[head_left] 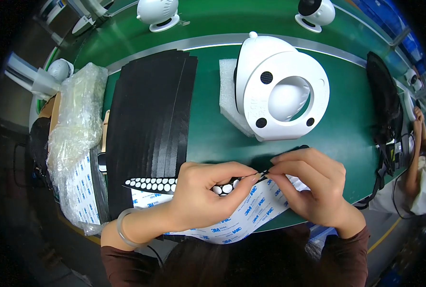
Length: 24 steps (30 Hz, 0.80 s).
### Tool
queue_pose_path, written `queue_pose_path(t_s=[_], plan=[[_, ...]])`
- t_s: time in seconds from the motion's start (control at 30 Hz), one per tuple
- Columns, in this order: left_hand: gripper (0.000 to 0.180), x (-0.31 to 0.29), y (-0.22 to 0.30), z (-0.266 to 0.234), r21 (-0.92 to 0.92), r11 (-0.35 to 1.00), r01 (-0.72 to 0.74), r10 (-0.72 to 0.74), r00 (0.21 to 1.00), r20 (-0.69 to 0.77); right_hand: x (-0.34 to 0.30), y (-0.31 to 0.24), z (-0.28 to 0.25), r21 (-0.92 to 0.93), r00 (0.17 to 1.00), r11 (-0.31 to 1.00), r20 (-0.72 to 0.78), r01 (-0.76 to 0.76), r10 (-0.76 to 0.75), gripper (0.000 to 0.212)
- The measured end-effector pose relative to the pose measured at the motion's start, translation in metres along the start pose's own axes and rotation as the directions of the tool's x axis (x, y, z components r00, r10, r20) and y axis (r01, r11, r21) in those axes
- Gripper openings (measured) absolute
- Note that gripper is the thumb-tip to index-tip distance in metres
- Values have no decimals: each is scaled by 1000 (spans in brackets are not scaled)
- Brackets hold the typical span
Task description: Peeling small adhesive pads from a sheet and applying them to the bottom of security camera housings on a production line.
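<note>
My left hand (208, 189) is closed, thumb and forefinger pinching a black strip of round adhesive pads (148, 184) with white round faces. The strip runs out to the left under my hand. My right hand (313, 184) is closed in a pinch, its fingertips nearly touching the left ones. A small dark bit shows between the fingertips; its shape is too hidden to tell. Beyond them a white camera-like device (282, 91) lies with its ring-shaped base facing me, three black round pads on the base. White backing paper with blue print (232, 229) lies under my hands.
A stack of black sheets (148, 105) lies left of the device, with a plastic-wrapped bundle (79, 110) farther left. White foam (227, 91) sits beneath the device. Two white devices (158, 12) (314, 14) stand at the back. A black bag (384, 95) and another person's arm (415, 148) are at right.
</note>
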<state>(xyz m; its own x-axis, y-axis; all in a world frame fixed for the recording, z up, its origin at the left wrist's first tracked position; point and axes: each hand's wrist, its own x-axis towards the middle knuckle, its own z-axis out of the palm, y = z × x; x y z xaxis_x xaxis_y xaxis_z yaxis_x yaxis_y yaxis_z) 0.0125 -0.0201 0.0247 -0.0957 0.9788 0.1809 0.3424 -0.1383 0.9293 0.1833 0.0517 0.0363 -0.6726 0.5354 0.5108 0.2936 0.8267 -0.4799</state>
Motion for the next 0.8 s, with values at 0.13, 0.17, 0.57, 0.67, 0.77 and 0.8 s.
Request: queue_pose_path(t_s=[0.13,0.17,0.57,0.67,0.77,0.8], plan=[[6,2,0,-2,35,998,52,-53,999,11,0,0,-3,7,996,998,55,63,-63,17],[6,3,0,-2,39,997,70,-71,997,21,-1,0,-3,1,992,992,35,123,-123,16],[5,2,2,-1,130,991,-33,27,999,43,35,28,-41,441,873,837,-202,-324,444,12],[5,1,2,-1,135,990,-35,30,999,40,44,31,-41,466,878,818,-157,-337,452,14],[5,2,2,-1,131,991,-34,29,999,41,49,31,-40,416,889,846,-159,-335,430,14],[5,2,2,-1,129,991,-32,27,999,41,49,32,-39,396,889,855,-170,-334,426,14]])
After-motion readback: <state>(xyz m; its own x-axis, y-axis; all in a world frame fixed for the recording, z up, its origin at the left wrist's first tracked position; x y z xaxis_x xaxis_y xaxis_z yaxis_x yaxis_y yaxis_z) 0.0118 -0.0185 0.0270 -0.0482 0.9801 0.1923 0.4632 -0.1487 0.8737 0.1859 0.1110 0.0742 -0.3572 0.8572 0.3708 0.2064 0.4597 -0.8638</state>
